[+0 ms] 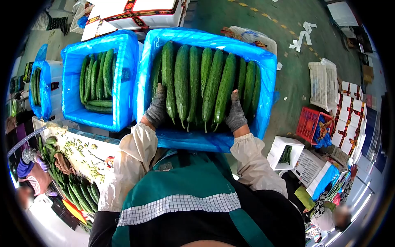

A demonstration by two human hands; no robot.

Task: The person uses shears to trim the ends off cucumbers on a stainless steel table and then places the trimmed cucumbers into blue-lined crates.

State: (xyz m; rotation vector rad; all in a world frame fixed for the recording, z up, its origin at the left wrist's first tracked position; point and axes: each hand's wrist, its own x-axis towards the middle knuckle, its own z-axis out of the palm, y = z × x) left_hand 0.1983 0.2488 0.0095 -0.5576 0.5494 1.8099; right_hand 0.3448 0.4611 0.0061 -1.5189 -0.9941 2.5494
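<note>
Long green cucumbers [181,80] lie side by side in a box lined with blue plastic [205,140], stems toward me. My left hand [156,109], in a grey glove with bare thumb tip, presses the left end of a row of several cucumbers. On the row's right side is my right hand [236,114], gloved the same way, its thumb against the outer cucumber [226,88]. The row is gripped between both hands. My other fingers are mostly hidden beneath and beside the cucumbers. More cucumbers [249,84] lie to the right of my right hand.
A second blue-lined box [68,88] with cucumbers stands at left, a third [46,94] beyond it. White cartons [142,12] are stacked behind. Cucumbers and scraps cover a table [96,154] at lower left. Crates [302,127] stand at right. Other people are at both lower sides.
</note>
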